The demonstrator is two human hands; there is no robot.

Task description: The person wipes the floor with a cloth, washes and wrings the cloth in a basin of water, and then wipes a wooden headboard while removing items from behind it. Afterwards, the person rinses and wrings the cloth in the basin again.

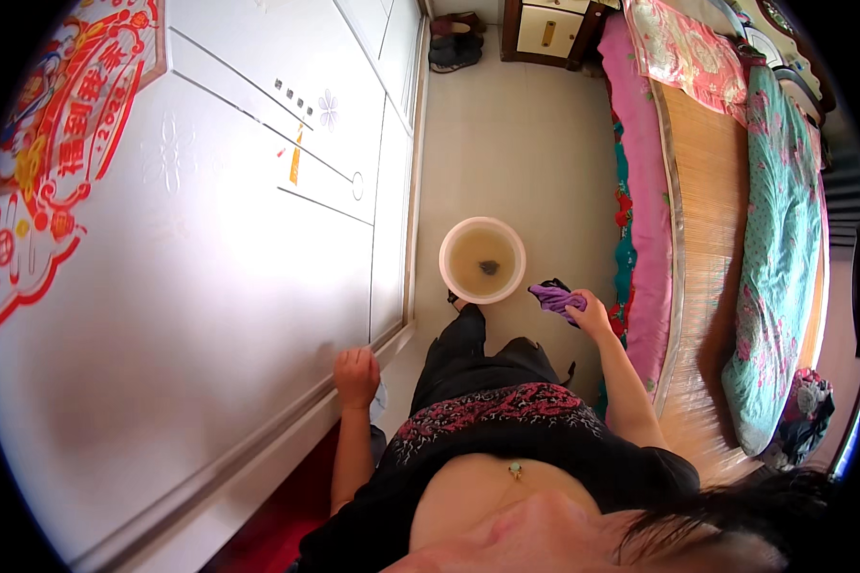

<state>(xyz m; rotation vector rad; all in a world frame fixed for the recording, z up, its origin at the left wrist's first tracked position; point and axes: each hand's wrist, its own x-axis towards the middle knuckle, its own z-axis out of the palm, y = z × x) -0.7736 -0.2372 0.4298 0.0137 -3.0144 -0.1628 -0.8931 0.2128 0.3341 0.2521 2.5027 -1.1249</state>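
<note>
My right hand (590, 315) grips a bunched purple cloth (557, 298) with some dark material beside it, held out above the floor near the bed. My left hand (357, 374) is at the edge of a glossy white wardrobe door (258, 272), its fingers bent. Whether those fingers grip the door edge cannot be made out. On the floor before my feet stands a pale round plastic basin (446, 263). Cloudy brownish water (476, 247) fills much of it, with a small dark clump (488, 268) in it.
To the right runs a bed with a woven mat (709, 215), a pink bedspread edge (652, 236) and a teal floral quilt (777, 258). Dark shoes (456, 50) and a wooden cabinet (550, 32) stand at the far end of the tiled floor (516, 143). A red festive decal (64, 136) marks the wardrobe.
</note>
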